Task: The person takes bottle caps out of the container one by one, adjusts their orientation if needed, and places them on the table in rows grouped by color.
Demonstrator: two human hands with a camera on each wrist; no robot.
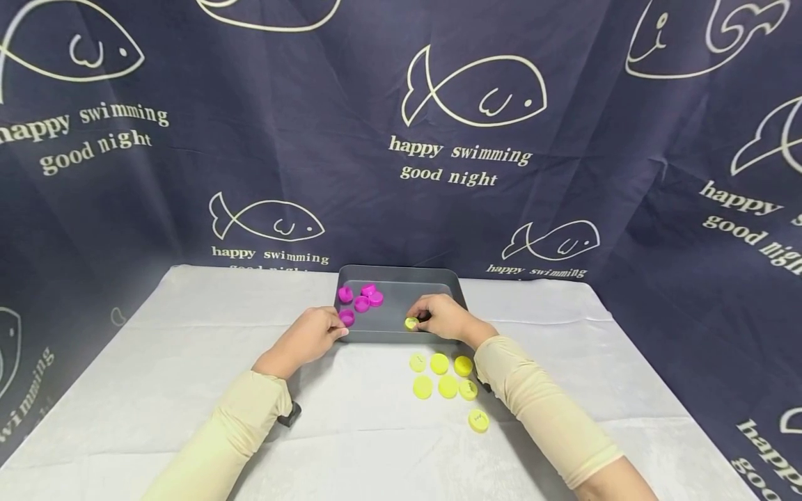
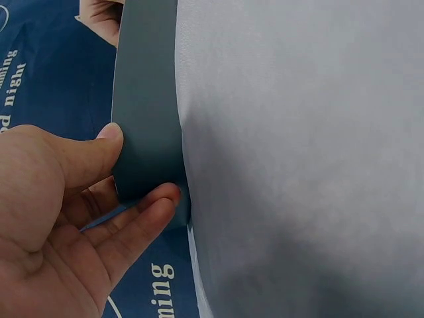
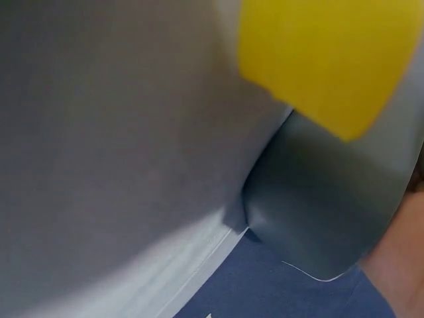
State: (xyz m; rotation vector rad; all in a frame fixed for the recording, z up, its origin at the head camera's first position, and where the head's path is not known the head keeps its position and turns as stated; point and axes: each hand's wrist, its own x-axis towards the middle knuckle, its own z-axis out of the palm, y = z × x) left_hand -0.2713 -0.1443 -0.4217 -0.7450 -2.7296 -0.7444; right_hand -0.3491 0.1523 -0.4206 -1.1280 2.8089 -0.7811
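Note:
A shallow dark grey tray [image 1: 395,337] lies at the back of the table. My left hand [image 1: 313,334] grips its front left corner; in the left wrist view the thumb is at the rim and the fingers [image 2: 156,205] lie against the outer side. Inside the tray, near its front right, my right hand [image 1: 446,316] pinches a yellow bottle cap [image 1: 411,323]. Several magenta bottle caps [image 1: 362,303] lie in the tray's left part, one close to my left hand. In the right wrist view only part of the right hand [image 3: 394,258] shows, beyond the tray wall.
Several yellow caps [image 1: 447,386] lie on the white tablecloth [image 1: 351,431] before the tray, beside my right forearm. One yellow cap [image 1: 478,420] sits nearer the front. A dark blue fish-print curtain [image 1: 376,223] hangs right behind the tray. A blurred yellow shape [image 3: 324,59] fills the right wrist view's top.

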